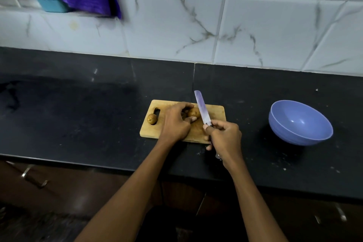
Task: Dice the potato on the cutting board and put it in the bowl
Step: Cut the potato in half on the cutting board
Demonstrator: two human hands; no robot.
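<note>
Two potatoes sat on our cutting board [216,113]: a spare potato [152,119] by the handle slot, and the potato [194,112] we meant to dice, pinned under our left hand [175,124], fingers curled around it. Our right hand [225,136] was closed on the knife [202,109], blade against the potato's right side. We judged the round, uncut potato could roll and bring the edge toward our left thumb. The bowl [300,123] stood well apart, empty.

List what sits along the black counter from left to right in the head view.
Small potato at the cutting board's handle slot → left hand steadying a second potato → knife in the right hand → blue bowl, empty.
</note>
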